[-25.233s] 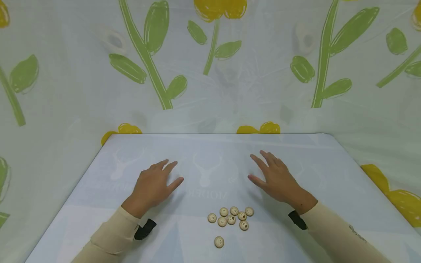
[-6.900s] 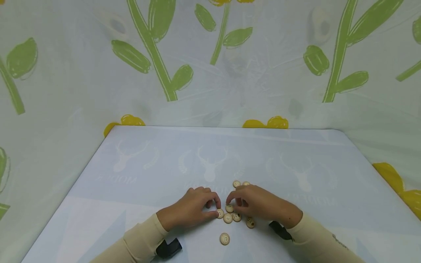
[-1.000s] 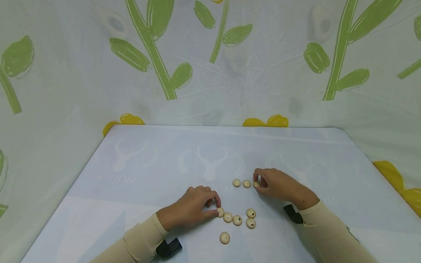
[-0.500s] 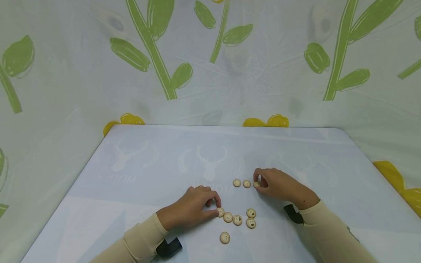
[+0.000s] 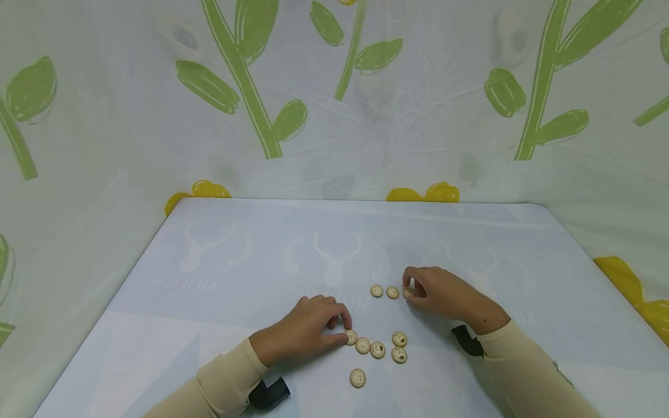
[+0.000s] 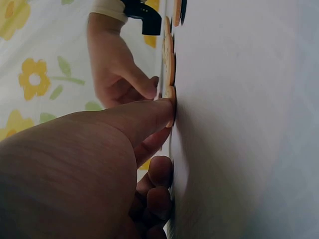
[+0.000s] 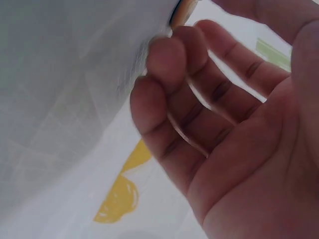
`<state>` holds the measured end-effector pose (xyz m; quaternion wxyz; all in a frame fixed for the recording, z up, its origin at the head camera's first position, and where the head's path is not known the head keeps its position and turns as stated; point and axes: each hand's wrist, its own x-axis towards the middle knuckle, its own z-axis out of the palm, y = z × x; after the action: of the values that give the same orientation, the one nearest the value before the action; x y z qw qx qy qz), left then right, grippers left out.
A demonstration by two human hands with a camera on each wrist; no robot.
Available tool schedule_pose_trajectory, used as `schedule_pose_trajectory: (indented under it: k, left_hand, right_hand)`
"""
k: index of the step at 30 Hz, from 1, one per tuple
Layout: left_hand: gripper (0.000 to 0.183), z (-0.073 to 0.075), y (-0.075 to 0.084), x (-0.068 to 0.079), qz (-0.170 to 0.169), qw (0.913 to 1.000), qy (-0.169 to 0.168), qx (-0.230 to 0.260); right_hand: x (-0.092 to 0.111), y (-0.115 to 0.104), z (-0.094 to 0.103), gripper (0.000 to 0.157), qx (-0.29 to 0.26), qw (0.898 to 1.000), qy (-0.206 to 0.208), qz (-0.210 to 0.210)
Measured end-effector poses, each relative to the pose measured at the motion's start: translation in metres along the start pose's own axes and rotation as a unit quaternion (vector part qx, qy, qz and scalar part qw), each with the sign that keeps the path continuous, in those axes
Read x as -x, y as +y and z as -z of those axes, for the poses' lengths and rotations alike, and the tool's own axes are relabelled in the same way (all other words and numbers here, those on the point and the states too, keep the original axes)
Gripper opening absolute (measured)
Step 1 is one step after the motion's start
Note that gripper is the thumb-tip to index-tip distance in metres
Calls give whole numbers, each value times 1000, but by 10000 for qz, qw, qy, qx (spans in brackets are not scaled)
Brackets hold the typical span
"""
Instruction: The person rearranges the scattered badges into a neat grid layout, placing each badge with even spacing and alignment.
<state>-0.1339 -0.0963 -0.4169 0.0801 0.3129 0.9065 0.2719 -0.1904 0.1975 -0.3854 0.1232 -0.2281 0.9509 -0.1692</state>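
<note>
My left hand pinches a round wooden button between thumb and index finger, flat on the table. In the left wrist view, the thumb lies against that button. Beside it, two more buttons, a plain-faced one and one with a dark spot, run in a slanting line. Farther back, my right hand pinches another button, partly hidden by the fingers. It is at the right end of a row with a left button and a middle button.
Two dark-spotted buttons, a rear one and a front one, touch right of the slanting line. A single button lies nearer the front. The pale table meets a flower-patterned cloth at its far edge.
Since several seconds ago, one button has gone from the group to the far row's right end, with my right hand now at it. Over the last second, nothing visibly moves.
</note>
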Motion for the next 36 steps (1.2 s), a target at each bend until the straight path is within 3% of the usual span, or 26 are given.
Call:
schedule_pose_trajectory:
  k: [14, 36]
  left_hand:
    - [8, 0, 0, -1, 20, 10000, 6, -83]
    - [8, 0, -1, -1, 78, 9999, -61, -67]
  right_hand:
    - [2, -9, -1, 14, -1009, 9922, -315, 655]
    - [9, -31, -12, 14, -1385, 9784, -867, 1269]
